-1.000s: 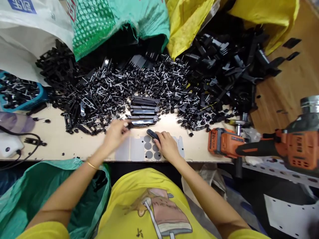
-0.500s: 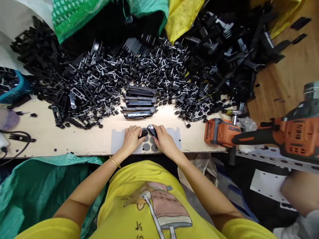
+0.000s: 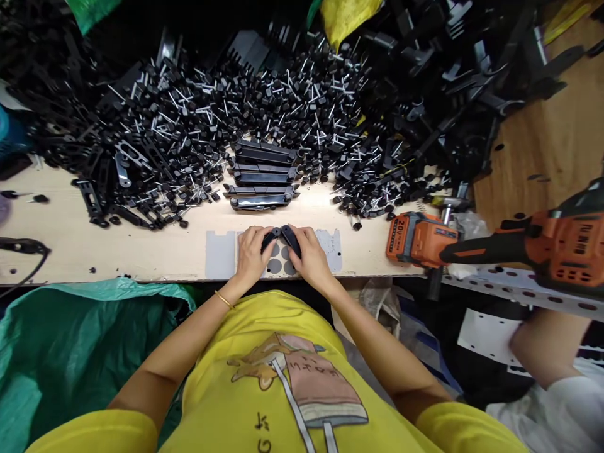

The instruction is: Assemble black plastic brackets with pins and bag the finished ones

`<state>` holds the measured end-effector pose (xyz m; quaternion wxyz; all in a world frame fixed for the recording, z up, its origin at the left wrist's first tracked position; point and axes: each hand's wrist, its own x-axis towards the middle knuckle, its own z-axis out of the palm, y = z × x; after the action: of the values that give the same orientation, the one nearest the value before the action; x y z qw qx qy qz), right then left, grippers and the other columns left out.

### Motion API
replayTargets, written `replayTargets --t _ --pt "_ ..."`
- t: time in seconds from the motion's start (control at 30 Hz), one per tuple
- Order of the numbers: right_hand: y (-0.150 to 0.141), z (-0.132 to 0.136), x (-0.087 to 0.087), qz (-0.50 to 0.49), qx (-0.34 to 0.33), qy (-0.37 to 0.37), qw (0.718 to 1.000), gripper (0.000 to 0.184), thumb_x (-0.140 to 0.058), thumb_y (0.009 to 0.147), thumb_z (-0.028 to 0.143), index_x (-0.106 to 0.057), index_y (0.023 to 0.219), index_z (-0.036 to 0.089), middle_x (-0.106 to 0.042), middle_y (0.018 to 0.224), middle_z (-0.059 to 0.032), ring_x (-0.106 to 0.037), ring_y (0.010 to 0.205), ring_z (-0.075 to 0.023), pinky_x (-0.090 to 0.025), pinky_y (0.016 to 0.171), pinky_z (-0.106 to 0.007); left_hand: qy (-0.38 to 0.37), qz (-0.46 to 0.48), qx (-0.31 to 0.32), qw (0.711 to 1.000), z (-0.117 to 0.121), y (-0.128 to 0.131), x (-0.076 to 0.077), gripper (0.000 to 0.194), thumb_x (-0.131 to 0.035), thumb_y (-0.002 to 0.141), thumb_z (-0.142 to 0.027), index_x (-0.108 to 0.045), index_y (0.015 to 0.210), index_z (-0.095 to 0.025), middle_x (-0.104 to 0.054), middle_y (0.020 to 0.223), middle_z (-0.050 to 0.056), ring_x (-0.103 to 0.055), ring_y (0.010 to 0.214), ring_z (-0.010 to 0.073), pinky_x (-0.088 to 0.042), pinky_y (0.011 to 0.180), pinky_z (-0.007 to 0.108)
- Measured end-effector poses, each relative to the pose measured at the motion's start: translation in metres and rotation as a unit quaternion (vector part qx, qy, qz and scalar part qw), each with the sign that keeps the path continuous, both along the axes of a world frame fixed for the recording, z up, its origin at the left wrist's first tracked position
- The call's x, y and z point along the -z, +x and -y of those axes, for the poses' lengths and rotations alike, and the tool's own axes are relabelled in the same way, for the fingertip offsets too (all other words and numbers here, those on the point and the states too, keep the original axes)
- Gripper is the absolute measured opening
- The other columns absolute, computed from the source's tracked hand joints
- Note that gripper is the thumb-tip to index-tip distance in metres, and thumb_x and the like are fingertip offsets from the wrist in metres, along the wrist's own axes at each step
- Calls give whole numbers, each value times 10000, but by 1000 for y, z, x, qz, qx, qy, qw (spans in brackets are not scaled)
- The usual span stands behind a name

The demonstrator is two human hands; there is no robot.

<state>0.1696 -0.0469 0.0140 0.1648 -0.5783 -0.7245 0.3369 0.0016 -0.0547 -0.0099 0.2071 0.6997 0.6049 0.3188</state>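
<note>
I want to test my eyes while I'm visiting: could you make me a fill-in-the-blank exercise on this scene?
The part in the left hand is coloured ____.
The bracelet is on the ____ wrist.
The shirt is ____.
Seen from the right hand, the power tool is towards the ____.

Missing words: black; left; yellow; right.

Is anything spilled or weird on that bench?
Maybe: the pins lie in a loose, messy heap, as if spilled, though that may be on purpose. The drill lies on its side. I see no damage on the black pieces in the left hand and right hand.
</note>
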Motion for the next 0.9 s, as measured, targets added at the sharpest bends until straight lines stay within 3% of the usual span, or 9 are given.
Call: replayTargets --t 0.2,0.37,0.63,0.9 --pt "0 -1 0 -25 14 -7 1000 518 -458 816 191 -420 1332 219 -494 1087 -100 -540 1023 -254 -513 842 -403 35 42 -12 998 0 8 4 211 -562 876 -215 -568 1086 -192 -578 923 52 -557 886 186 -468 777 327" --pt "2 -2 3 -59 31 10 998 554 -462 793 161 -414 1341 227 -477 1091 -94 -535 1035 -239 -502 879 -388 52 29 56 997 1 12 5 199 -548 881 -212 -567 1078 -190 -570 880 52 -541 847 185 -482 740 322" --pt "4 -3 2 -52 19 -15 998 561 -468 783 162 -430 1341 208 -475 1093 -93 -520 1060 -231 -489 909 -372 30 49 -34 998 -3 16 5 173 -552 878 -207 -575 1048 -183 -549 887 42 -557 860 173 -482 731 295" --pt "5 -4 0 -42 17 -35 998 580 -477 785 168 -420 1357 247 -488 1097 -88 -528 1055 -237 -499 883 -378 4 49 -42 998 -3 15 2 173 -559 870 -222 -579 1038 -184 -537 870 39 -557 855 175 -476 721 294"
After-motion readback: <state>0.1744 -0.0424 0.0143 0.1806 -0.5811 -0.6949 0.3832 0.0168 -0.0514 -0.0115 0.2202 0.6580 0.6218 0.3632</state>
